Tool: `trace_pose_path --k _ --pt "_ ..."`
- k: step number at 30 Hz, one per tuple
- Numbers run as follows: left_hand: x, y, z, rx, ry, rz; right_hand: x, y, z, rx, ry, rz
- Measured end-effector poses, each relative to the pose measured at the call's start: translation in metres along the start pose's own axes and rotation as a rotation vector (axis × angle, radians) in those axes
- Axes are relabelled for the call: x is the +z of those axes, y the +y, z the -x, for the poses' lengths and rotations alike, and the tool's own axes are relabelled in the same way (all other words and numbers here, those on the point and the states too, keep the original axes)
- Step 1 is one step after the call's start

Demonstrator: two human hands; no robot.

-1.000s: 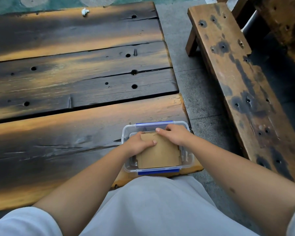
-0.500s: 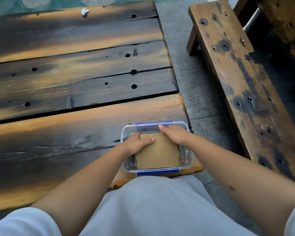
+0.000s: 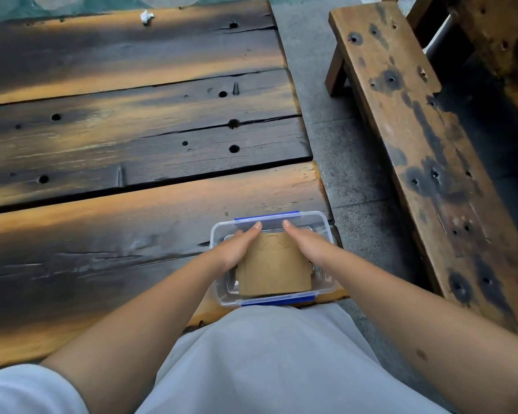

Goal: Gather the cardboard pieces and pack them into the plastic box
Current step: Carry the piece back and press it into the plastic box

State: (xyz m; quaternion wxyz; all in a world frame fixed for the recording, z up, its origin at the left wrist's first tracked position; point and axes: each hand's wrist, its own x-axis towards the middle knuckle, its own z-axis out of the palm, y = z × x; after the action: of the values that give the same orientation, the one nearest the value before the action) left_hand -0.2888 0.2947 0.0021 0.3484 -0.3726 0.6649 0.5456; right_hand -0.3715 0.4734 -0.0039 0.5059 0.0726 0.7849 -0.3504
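A clear plastic box (image 3: 326, 286) with blue clips stands at the near right corner of the wooden table (image 3: 132, 204). Brown cardboard pieces (image 3: 274, 268) lie stacked flat inside it. My left hand (image 3: 237, 246) rests on the left side of the stack, fingers straight and pointing to the far blue clip. My right hand (image 3: 307, 240) lies on the right side in the same way, its fingertips near that clip. Both hands press down on the cardboard.
A crumpled white scrap (image 3: 146, 16) lies at the table's far edge. A worn wooden bench (image 3: 416, 138) runs along the right, with grey floor (image 3: 341, 144) between it and the table. My lap in light fabric fills the bottom.
Both hands have spread apart from the stack's far middle to its left and right sides, fingers now stretched toward the far clip. The cardboard sits a little lower in the box.
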Motion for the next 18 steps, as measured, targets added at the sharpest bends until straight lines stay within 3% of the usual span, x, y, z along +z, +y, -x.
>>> trace_pose_path --k 18 --pt "0.0 -0.008 0.01 -0.119 -0.05 0.424 0.001 0.007 0.006 0.184 0.051 -0.295"
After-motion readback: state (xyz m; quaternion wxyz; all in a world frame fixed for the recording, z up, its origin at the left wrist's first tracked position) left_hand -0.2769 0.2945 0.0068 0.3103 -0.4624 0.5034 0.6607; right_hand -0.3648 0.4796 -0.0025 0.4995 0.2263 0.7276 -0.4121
